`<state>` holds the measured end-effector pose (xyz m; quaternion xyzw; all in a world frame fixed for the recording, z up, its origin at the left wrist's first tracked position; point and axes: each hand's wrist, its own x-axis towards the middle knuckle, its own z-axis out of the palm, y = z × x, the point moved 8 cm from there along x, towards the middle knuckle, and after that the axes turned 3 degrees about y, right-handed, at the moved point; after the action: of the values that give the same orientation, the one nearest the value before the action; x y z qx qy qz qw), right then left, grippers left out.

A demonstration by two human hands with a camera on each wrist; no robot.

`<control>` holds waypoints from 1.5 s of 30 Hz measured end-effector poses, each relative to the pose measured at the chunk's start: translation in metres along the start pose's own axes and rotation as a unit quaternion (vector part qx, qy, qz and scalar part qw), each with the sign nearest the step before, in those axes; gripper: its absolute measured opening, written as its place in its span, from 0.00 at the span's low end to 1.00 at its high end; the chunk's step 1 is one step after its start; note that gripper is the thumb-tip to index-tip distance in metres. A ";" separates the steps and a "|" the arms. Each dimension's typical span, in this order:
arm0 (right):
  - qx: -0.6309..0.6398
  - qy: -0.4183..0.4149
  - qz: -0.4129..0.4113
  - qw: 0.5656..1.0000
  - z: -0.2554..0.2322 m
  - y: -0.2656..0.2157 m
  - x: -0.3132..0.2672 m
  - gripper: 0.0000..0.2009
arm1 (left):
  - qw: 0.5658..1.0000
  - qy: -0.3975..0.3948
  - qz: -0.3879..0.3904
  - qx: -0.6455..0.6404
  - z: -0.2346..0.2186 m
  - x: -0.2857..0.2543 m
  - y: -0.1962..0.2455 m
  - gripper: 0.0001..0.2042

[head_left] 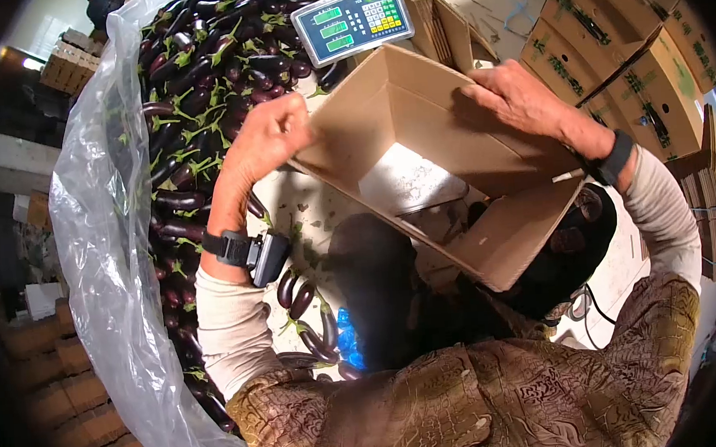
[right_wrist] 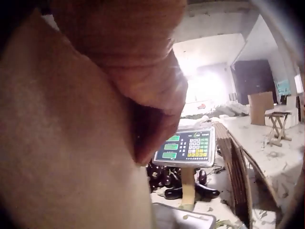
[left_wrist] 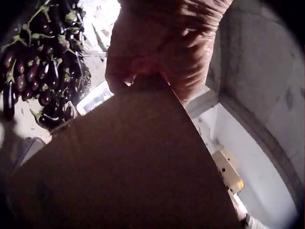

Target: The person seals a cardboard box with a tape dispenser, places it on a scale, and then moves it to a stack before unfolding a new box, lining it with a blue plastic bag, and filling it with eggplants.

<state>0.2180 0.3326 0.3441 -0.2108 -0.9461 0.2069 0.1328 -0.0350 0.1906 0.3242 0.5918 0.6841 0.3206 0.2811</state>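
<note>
An open cardboard box (head_left: pixel 486 160) is held in the air over the lap, tilted, with light floor visible through its bottom. The left hand (head_left: pixel 267 138) pinches its left corner with curled fingers; in the left wrist view that hand (left_wrist: pixel 162 47) grips the edge of a brown cardboard panel (left_wrist: pixel 124 157). On the far right side, the right hand (head_left: pixel 524 100) grips the box's upper rim. The right wrist view has the right hand (right_wrist: pixel 138 71) curled over the cardboard wall (right_wrist: pixel 71 133).
Many eggplants (head_left: pixel 191 86) lie heaped at the left beside a clear plastic sheet (head_left: pixel 104 208). A scale display (head_left: pixel 352 23) stands beyond the box. Packed cartons (head_left: pixel 611 48) are stacked at the right. Several loose eggplants (head_left: pixel 312 343) lie near the left forearm.
</note>
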 end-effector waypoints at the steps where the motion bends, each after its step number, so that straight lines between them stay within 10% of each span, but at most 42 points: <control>1: 0.021 -0.001 -0.023 1.000 0.003 -0.003 0.009 0.18 | 0.999 -0.024 0.017 0.038 0.007 -0.003 0.010 0.12; 8: 0.013 -0.095 -0.123 0.988 0.038 -0.027 0.052 0.19 | 0.982 -0.137 -0.127 -0.024 0.058 -0.017 0.025 0.07; 16: 0.026 -0.170 -0.098 0.980 0.024 -0.010 0.053 0.18 | 0.945 -0.270 0.062 0.173 0.131 -0.002 0.002 0.09; 20: 0.048 -0.149 -0.076 0.985 -0.002 -0.009 0.027 0.17 | 0.921 -0.350 -0.102 -0.135 0.127 -0.005 0.004 0.15; 24: -0.009 0.137 -0.069 0.988 -0.069 -0.010 -0.044 0.15 | 0.916 -0.300 -0.160 -0.212 0.123 -0.005 -0.003 0.19; 30: -0.009 0.004 -0.130 0.991 -0.002 -0.016 -0.094 0.12 | 0.912 -0.292 -0.138 -0.251 0.123 -0.004 0.003 0.22; 36: -0.045 0.137 -0.196 0.970 0.058 -0.018 -0.025 0.23 | 0.915 -0.151 -0.127 -0.352 0.113 -0.018 -0.020 0.24; 38: -0.170 -0.009 -0.250 0.953 0.119 -0.026 -0.015 0.30 | 0.922 -0.146 -0.129 -0.334 0.113 -0.022 -0.020 0.24; 40: -0.126 -0.010 -0.267 0.955 0.132 -0.030 -0.016 0.34 | 0.844 -0.053 -0.192 -0.499 0.110 -0.026 -0.034 0.26; 45: -0.132 -0.039 -0.250 0.959 0.135 -0.020 -0.011 0.37 | 0.865 -0.001 0.062 -0.498 0.091 -0.066 0.006 0.28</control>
<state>0.1751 0.2657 0.2326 0.0247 -0.9919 0.0487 0.1144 0.0478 0.1350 0.2716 0.4148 0.3953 0.6347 0.5186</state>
